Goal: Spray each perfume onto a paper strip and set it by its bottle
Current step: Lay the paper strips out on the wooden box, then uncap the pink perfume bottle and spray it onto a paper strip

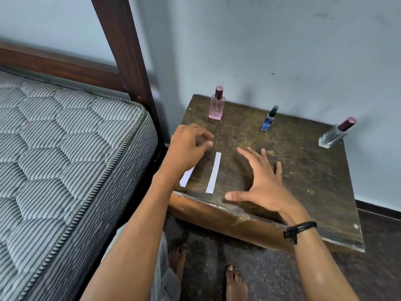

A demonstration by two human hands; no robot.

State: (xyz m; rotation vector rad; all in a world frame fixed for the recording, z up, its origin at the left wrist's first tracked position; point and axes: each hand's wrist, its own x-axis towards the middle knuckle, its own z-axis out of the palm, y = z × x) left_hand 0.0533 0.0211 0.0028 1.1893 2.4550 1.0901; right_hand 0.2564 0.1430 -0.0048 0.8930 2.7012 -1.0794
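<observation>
One paper strip (213, 172) lies free near the table's (303, 170) front edge, between the empty, half-curled left hand (188, 146) and spread right hand (260, 183) (presumably staged for pickup), three bottles (216, 104) along the back edge.

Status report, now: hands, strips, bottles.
Left hand and right hand empty, open. Paper strip flat on table. Three bottles capped. Nothing in the way.
</observation>
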